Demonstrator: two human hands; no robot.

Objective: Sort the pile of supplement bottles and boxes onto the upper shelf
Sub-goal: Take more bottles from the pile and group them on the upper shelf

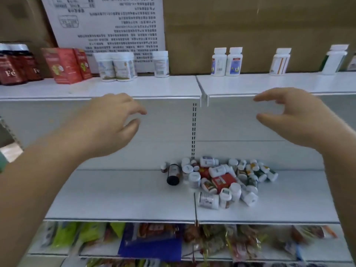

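Both hands hold nothing: the left hand point(107, 122) and the right hand point(294, 120) hover with fingers loosely curved and released. The pile point(219, 180) lies on the lower shelf point(115, 199), below and between the fingertips and well apart from them. Just beyond the fingertips, the upper shelf point(154, 87) carries dark bottles point(17, 64), red boxes point(65, 65) and white bottles point(115, 67), which appear to be grouped by type. The front edge of the upper shelf is probably the only obstacle to a downward reach.

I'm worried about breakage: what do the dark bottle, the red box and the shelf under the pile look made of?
Dark bottle: brown with black cap; glass or plastic, unclear which.
Red box: likely printed cardboard, flat faces and crisp edges.
Shelf: probably painted metal, smooth white, thin front edge.
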